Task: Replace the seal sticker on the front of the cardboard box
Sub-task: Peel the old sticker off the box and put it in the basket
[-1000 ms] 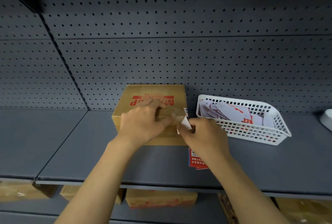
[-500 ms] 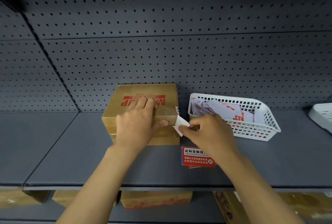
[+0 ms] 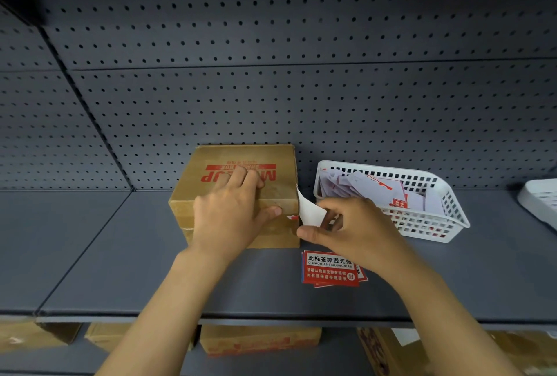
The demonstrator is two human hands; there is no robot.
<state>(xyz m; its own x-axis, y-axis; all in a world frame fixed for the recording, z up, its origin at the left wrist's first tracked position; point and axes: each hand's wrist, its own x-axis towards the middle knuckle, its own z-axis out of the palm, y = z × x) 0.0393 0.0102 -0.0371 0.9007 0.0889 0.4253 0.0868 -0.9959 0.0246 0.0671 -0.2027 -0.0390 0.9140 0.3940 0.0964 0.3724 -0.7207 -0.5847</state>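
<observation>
Brown cardboard box (image 3: 241, 161) w/ red print on top sits on the dark grey metal shelf (image 3: 120, 255), back against the grey pegboard wall (image 3: 301, 98). Left hand (image 3: 232, 213) lies flat over the box's top-front edge, fingers (image 3: 245, 176) spread on the lid, thumb on the front face; gripping nothing. Right hand (image 3: 355, 228) at the box's front-right corner, thumb & fingers pinched on the white-backed seal sticker (image 3: 310, 210), which is mostly peeled off, one end still stuck at the corner w/ a red scrap showing. Small stack of red rectangular stickers (image 3: 328, 270) lies on the shelf just in front. White plastic mesh basket (image 3: 446, 213) of sticker bits stands to the right. More cardboard boxes (image 3: 259, 339) on the shelf below.
</observation>
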